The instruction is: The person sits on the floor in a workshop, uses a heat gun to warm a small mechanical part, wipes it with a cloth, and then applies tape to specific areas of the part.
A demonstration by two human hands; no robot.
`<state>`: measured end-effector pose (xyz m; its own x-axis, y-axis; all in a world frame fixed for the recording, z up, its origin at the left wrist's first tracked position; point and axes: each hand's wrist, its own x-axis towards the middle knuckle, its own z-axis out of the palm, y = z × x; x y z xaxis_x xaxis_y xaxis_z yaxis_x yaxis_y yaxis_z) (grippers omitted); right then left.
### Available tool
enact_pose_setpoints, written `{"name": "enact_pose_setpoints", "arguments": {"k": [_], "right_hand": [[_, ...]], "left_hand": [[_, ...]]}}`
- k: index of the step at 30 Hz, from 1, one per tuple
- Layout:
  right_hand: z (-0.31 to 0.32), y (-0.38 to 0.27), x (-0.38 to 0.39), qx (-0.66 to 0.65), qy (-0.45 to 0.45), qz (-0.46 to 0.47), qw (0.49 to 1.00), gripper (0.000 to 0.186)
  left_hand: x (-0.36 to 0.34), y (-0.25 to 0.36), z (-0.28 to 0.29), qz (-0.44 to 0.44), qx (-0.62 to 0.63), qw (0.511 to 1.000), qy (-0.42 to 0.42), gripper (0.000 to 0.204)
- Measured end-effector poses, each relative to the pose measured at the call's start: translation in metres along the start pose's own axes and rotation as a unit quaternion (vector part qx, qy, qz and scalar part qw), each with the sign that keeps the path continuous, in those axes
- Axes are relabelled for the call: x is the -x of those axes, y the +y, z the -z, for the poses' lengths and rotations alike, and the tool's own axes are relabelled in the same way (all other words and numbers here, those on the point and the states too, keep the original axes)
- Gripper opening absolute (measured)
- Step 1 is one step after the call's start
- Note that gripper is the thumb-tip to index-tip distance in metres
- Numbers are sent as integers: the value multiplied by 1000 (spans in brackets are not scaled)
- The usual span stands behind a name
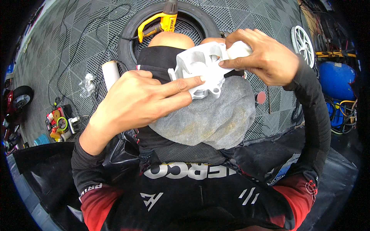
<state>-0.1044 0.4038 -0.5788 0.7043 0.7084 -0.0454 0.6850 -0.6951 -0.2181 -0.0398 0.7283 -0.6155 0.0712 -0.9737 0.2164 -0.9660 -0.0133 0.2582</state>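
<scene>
A pale silver metal casting (pixel 200 68) with several hollow openings is held above my lap. My left hand (pixel 140 98) grips its lower left side, the index finger stretched across its face. On the upper right, my right hand (pixel 266 57) closes round a smooth, rounded white piece (pixel 239 50) against the casting, with the thumb pressing near the casting's edge. Whether that piece is part of the casting I cannot tell. Beneath the casting, a grey, stained cloth (pixel 208 119) covers my thighs.
Ahead lies a black tyre (pixel 208 23) with a yellow heat gun (pixel 168 21) across it. Left are a white roll (pixel 111 73), clear plastic (pixel 88 85), cables and a red case (pixel 50 120). Right are a pinkish disc (pixel 261 97), a white wheel (pixel 302 44) and a blue tank (pixel 337 81).
</scene>
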Motion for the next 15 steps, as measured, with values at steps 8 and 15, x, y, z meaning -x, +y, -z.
{"name": "enact_pose_setpoints", "arguments": {"k": [8,15], "right_hand": [[-3,-12,0,46,22,-5,999,42],[-10,-20,7,81,29,-43,995,43]], "left_hand": [[-4,3,2,-24,-2,996,-83,22],[-1,2,-9,-4,15,999,-50,26]]}}
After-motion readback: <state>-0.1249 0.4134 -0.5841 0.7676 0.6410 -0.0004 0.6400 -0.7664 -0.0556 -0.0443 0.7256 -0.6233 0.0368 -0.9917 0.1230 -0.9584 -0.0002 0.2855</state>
